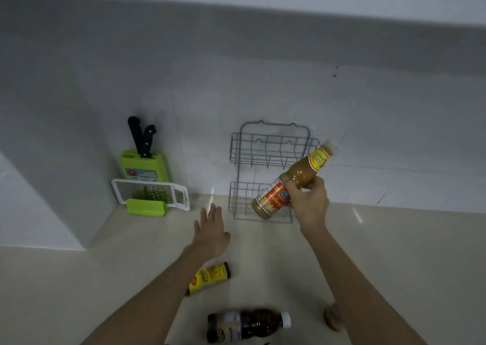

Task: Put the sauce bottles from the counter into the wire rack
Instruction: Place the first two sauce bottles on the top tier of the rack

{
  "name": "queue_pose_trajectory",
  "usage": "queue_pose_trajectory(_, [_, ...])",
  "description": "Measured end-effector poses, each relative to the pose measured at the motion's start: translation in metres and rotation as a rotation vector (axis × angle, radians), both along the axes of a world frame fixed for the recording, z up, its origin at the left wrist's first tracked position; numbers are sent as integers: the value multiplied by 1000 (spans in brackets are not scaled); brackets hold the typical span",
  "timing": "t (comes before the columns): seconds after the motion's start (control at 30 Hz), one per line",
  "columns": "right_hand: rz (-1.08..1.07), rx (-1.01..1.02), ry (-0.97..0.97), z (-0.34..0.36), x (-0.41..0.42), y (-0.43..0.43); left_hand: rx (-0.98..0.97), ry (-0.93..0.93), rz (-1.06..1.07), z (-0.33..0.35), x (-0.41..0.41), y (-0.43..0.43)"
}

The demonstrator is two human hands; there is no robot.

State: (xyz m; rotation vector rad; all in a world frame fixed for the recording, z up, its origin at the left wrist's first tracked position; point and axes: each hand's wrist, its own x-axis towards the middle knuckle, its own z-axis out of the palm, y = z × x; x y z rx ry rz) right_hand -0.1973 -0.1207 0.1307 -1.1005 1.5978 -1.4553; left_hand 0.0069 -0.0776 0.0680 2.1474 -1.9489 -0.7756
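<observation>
A grey two-tier wire rack stands against the tiled wall, both tiers bare of bottles. My right hand grips a tan sauce bottle with a red and yellow label, tilted in front of the rack's right side. Flat and open, my left hand hovers over the counter left of the rack's base. A yellow-labelled dark bottle lies on the counter, partly hidden under my left forearm. A dark sauce bottle with a white cap lies on its side near the bottom edge.
A green knife block with two black-handled knives stands at the back left, with a white grater leaning on it. A small brownish object sits half hidden behind my right forearm. A wall corner juts out at left.
</observation>
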Motion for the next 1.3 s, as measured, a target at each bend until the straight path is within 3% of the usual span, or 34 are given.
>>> queue_pose_trajectory(0.13, [49, -192, -91, 46, 11, -35, -295, 237, -15, 48, 6, -45])
queue_pose_trajectory(0.23, [70, -293, -117, 66, 21, -61, -366, 389, 19, 78, 6, -71])
queue_pose_trajectory(0.43, [104, -386, 29, 79, 43, -101, -230, 584, 93, 97, 6, -97])
queue_pose_trajectory(0.73, [404, -360, 349, 71, 64, -130, -162, 711, 101, 92, 1, -99])
queue_pose_trajectory(1.3, [405, -296, 421, 55, 84, -135, -148, 787, 69, 81, 8, -107])
